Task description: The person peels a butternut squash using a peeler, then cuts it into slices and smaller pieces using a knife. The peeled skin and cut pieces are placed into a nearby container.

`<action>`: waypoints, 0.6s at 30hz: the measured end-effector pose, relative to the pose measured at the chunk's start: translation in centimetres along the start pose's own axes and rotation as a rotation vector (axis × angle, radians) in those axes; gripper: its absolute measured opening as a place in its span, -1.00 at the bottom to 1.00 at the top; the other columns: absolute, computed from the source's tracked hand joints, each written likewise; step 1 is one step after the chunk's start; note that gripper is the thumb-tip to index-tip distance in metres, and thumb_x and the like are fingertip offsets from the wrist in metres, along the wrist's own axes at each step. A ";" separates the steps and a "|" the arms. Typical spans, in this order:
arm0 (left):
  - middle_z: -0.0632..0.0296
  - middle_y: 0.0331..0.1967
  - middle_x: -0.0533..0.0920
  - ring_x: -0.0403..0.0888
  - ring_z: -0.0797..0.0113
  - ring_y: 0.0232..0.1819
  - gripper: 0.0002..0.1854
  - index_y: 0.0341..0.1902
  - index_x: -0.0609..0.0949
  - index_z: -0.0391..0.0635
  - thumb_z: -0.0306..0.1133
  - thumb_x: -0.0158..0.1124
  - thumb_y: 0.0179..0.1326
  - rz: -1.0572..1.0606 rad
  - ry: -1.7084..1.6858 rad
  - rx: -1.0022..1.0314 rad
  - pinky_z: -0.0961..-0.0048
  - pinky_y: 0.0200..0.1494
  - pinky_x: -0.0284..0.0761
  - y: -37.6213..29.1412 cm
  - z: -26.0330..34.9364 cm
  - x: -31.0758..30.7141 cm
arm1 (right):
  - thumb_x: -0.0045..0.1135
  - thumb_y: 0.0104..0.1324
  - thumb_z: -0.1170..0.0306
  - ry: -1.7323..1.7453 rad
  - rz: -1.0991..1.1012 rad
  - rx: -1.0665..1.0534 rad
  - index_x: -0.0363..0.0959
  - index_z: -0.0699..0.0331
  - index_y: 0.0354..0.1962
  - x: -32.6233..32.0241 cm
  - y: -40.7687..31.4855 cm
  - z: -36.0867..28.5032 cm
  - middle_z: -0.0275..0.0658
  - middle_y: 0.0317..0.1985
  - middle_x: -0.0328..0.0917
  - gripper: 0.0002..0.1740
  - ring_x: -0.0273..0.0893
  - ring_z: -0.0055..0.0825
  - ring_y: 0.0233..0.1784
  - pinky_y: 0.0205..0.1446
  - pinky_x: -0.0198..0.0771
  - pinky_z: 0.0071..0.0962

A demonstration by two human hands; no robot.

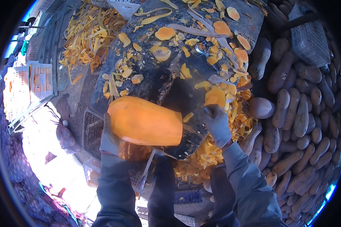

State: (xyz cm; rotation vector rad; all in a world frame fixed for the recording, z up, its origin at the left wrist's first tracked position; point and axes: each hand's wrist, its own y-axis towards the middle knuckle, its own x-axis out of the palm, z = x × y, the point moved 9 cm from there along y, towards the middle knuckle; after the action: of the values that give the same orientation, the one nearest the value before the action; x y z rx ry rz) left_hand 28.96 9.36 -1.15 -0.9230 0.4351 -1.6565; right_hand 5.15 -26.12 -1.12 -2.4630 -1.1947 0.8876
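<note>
A peeled orange squash (145,122) lies on its side at the near edge of a dark work board (147,82). Its right end is cut flat. Against its rounded left end, my gloved left hand (109,137) grips it, the fingers partly hidden. To the right of the squash, my gloved right hand (218,124) hovers by the board's right edge with curled fingers. A small dark thing shows at its fingertips, but I cannot make out whether it is held. Farther up the board, a metal peeler (203,49) rests among orange squash slices (215,96).
Peel strips are heaped beyond the board's left side (93,37) and below its right edge (207,154). Unpeeled squashes (301,116) cover the ground at right, with a plastic crate (309,39) on them. More crates (41,79) stand at left; a dark crate (92,133) sits beside my left hand.
</note>
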 end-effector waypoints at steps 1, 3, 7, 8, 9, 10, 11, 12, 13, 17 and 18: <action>0.11 0.45 0.51 0.45 0.09 0.47 -0.29 0.52 0.42 -0.05 0.18 0.15 0.52 -0.007 0.032 0.014 0.04 0.46 0.44 0.3 0.3 -0.3 | 0.29 0.37 0.41 0.288 -0.020 0.177 0.59 0.34 0.05 0.2 -1.7 1.6 -0.32 -0.29 0.68 -0.68 0.59 -0.58 -0.34 -0.24 0.49 -0.52; 0.11 0.43 0.54 0.49 0.10 0.44 -0.29 0.52 0.42 -0.05 0.19 0.13 0.52 -0.022 0.082 0.014 0.03 0.46 0.45 1.3 0.0 0.3 | 0.42 0.33 0.44 0.675 0.047 0.300 0.58 0.33 0.03 1.6 -5.5 2.3 -0.46 -0.35 0.59 -0.66 0.45 -0.75 -0.43 -0.34 0.39 -0.67; 0.11 0.46 0.51 0.51 0.09 0.43 -0.24 0.54 0.40 0.00 0.25 0.14 0.48 -0.003 0.168 0.071 -0.02 0.45 0.46 0.7 -1.1 -0.3 | 0.45 0.36 0.39 0.834 0.074 0.321 0.57 0.30 0.03 5.8 -9.1 2.2 -0.49 -0.38 0.56 -0.65 0.41 -0.76 -0.48 -0.39 0.37 -0.65; 0.12 0.47 0.50 0.49 0.08 0.45 -0.24 0.55 0.39 0.00 0.25 0.15 0.48 -0.003 0.187 0.105 -0.02 0.45 0.46 0.4 -1.4 -0.2 | 0.46 0.36 0.38 0.916 0.116 0.353 0.57 0.30 0.04 6.4 -9.5 2.2 -0.50 -0.38 0.55 -0.64 0.41 -0.76 -0.46 -0.37 0.36 -0.66; 0.13 0.48 0.48 0.47 0.08 0.46 -0.23 0.55 0.38 0.02 0.26 0.14 0.48 -0.003 0.146 0.068 -0.03 0.45 0.46 -0.1 -2.0 0.8 | 0.47 0.36 0.36 0.990 0.158 0.385 0.57 0.29 0.04 6.4 -9.8 2.6 -0.51 -0.38 0.54 -0.63 0.40 -0.77 -0.45 -0.36 0.35 -0.66; 0.14 0.50 0.47 0.46 0.07 0.47 -0.22 0.56 0.38 0.03 0.27 0.14 0.47 -0.001 0.098 0.027 -0.05 0.45 0.46 -1.0 -2.8 2.3 | 0.45 0.35 0.39 0.975 0.180 0.360 0.57 0.30 0.03 5.6 -9.5 2.8 -0.50 -0.37 0.54 -0.64 0.40 -0.77 -0.43 -0.34 0.35 -0.66; 0.15 0.51 0.46 0.44 0.06 0.48 -0.22 0.56 0.37 0.04 0.28 0.14 0.47 0.001 0.050 -0.015 -0.06 0.45 0.45 -1.7 -4.0 3.4 | 0.43 0.35 0.42 0.960 0.202 0.335 0.57 0.31 0.03 4.6 -8.8 2.9 -0.50 -0.37 0.54 -0.66 0.40 -0.76 -0.41 -0.32 0.35 -0.66; 0.16 0.50 0.46 0.44 0.06 0.48 -0.22 0.56 0.37 0.06 0.29 0.12 0.47 0.008 0.002 -0.025 -0.08 0.45 0.45 -2.1 -4.8 3.8 | 0.41 0.34 0.45 0.950 0.221 0.306 0.57 0.32 0.02 3.5 -7.7 2.7 -0.50 -0.37 0.54 -0.67 0.40 -0.76 -0.39 -0.29 0.34 -0.66; 0.17 0.50 0.47 0.44 0.05 0.48 -0.22 0.56 0.37 0.08 0.30 0.11 0.47 0.015 -0.046 -0.034 -0.10 0.45 0.44 -2.5 -5.8 4.0 | 0.40 0.33 0.48 0.939 0.240 0.277 0.58 0.33 0.01 2.5 -6.5 2.5 -0.50 -0.37 0.54 -0.68 0.40 -0.76 -0.37 -0.27 0.34 -0.65; 0.20 0.50 0.48 0.44 0.05 0.48 -0.22 0.56 0.38 0.13 0.36 0.07 0.46 0.007 -0.204 -0.071 -0.14 0.45 0.42 -5.6 -9.8 8.4 | 0.38 0.27 0.50 0.663 0.149 0.164 0.57 0.38 0.07 -2.7 -1.5 -2.4 -0.45 -0.22 0.60 -0.59 0.49 -0.71 -0.24 -0.15 0.41 -0.61; 0.20 0.50 0.47 0.44 0.05 0.48 -0.21 0.56 0.38 0.14 0.38 0.06 0.45 0.046 -0.214 -0.065 -0.15 0.45 0.42 -6.2 -10.5 9.6 | 0.38 0.28 0.48 0.637 0.143 0.141 0.56 0.39 0.09 -3.5 0.0 -3.1 -0.44 -0.21 0.60 -0.57 0.50 -0.70 -0.23 -0.14 0.42 -0.61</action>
State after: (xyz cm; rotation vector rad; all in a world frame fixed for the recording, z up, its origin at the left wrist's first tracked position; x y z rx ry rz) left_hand 16.35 0.28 -0.06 -1.1175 0.3623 -1.4909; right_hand 5.43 -28.72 2.76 -2.4459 -0.7123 0.1637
